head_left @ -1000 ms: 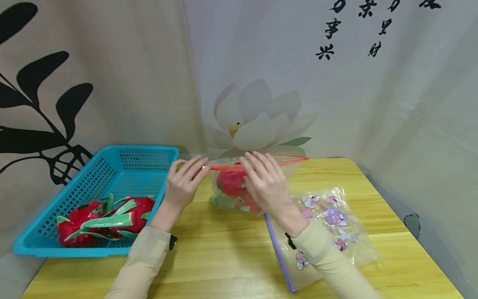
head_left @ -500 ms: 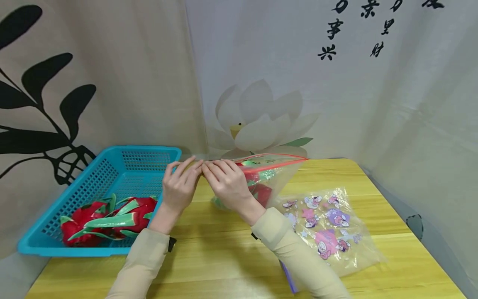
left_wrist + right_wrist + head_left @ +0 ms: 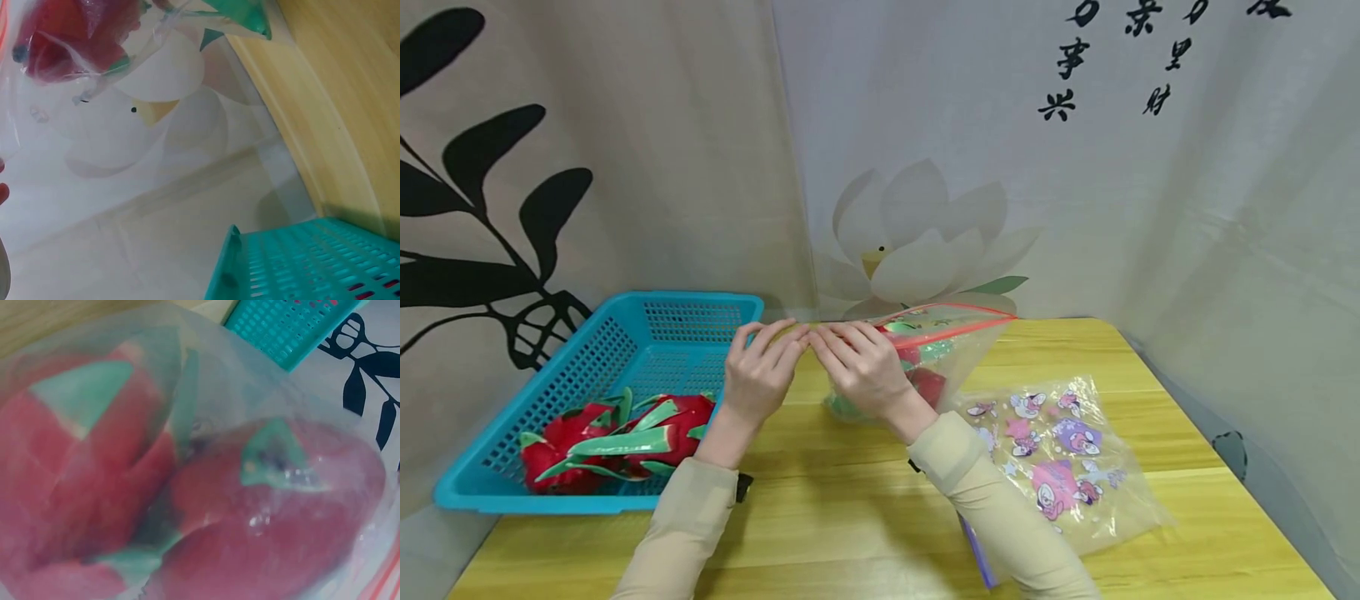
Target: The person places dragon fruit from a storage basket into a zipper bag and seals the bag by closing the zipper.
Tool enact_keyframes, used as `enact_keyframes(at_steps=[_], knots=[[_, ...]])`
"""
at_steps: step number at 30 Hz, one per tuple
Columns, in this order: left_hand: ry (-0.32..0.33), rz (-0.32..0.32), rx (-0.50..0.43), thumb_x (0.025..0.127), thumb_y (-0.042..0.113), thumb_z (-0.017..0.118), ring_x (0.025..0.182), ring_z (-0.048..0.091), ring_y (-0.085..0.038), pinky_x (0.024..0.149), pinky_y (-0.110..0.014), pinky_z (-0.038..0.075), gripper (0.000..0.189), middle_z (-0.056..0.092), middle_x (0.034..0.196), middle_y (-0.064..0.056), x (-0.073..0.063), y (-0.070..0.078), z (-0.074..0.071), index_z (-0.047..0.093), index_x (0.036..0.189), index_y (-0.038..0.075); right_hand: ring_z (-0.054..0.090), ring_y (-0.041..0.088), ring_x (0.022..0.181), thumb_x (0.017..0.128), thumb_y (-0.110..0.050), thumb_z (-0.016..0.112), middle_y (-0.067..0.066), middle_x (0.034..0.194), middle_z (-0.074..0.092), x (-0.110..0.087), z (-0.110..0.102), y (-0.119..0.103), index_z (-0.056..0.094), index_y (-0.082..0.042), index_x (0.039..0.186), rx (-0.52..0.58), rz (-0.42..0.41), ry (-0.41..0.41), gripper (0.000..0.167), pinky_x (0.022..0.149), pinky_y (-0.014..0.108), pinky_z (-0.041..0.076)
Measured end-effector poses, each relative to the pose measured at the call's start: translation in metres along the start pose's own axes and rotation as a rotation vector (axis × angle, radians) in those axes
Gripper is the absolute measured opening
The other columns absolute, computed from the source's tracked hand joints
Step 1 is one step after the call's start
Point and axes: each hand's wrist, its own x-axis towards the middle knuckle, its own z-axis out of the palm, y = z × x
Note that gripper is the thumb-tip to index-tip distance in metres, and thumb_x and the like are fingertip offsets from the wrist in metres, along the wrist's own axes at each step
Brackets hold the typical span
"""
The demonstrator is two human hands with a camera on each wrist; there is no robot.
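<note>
Both your hands at the left end of the red-zip bag (image 3: 958, 357), fruit inside.

Nearest: your beige sleeves (image 3: 677, 533) reach in over the wood table (image 3: 820, 542); the right one crosses the printed bag (image 3: 1075, 467), lying flat, purple zip (image 3: 976, 554) toward you. Left of you, the blue basket (image 3: 587, 505) with two red fruits (image 3: 568, 429) in its near part. Farther in, left hand (image 3: 752, 379) and right hand (image 3: 871, 375), fingers bent, tips meeting, both pinching the bag's end; thumbs hidden. Bag sits on the table right of the basket, behind the printed bag, its mouth gaping toward the right end; right-wrist view shows two fruits in it. Behind: cloth (image 3: 700, 167) with lotus (image 3: 925, 233), black leaves (image 3: 490, 150), writing (image 3: 1071, 57).
</note>
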Motion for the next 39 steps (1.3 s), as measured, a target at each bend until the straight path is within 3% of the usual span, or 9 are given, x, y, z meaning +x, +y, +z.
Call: enact_keyframes(at_steps=[9, 18, 24, 39], knots=[[-0.005, -0.100, -0.008, 0.087, 0.003, 0.064, 0.071, 0.068, -0.025, 0.065, -0.043, 0.049, 0.016, 0.074, 0.078, -0.011, 0.000, -0.006, -0.006, 0.062, 0.072, 0.000, 0.070, 0.019, 0.082, 0.090, -0.005, 0.061, 0.006, 0.088, 0.076, -0.018, -0.017, 0.029, 0.074, -0.005, 0.090, 0.027, 0.083, -0.018, 0.013, 0.075, 0.027, 0.056], [0.019, -0.066, -0.001, 0.086, 0.003, 0.065, 0.072, 0.069, -0.025, 0.065, -0.044, 0.050, 0.012, 0.074, 0.080, -0.011, -0.003, -0.006, -0.007, 0.065, 0.074, 0.001, 0.070, 0.024, 0.080, 0.090, -0.005, 0.060, 0.010, 0.086, 0.075, -0.049, -0.042, 0.063, 0.073, -0.001, 0.091, 0.008, 0.070, 0.052, 0.014, 0.070, 0.033, 0.056], [0.030, -0.061, -0.019, 0.084, 0.003, 0.066, 0.072, 0.069, -0.026, 0.065, -0.044, 0.050, 0.008, 0.074, 0.080, -0.011, -0.001, -0.004, -0.008, 0.066, 0.076, 0.001, 0.071, 0.027, 0.078, 0.084, -0.001, 0.066, 0.012, 0.085, 0.075, -0.063, -0.054, 0.076, 0.073, 0.000, 0.090, 0.011, 0.078, 0.060, 0.009, 0.067, 0.035, 0.056], [0.035, -0.072, -0.020, 0.083, 0.001, 0.067, 0.071, 0.069, -0.026, 0.065, -0.044, 0.051, 0.008, 0.074, 0.079, -0.011, 0.001, -0.002, -0.007, 0.066, 0.075, 0.001, 0.070, 0.030, 0.073, 0.081, -0.002, 0.070, 0.013, 0.084, 0.075, -0.105, -0.092, 0.116, 0.075, 0.000, 0.085, -0.067, 0.275, 0.068, 0.007, 0.063, 0.040, 0.056]])
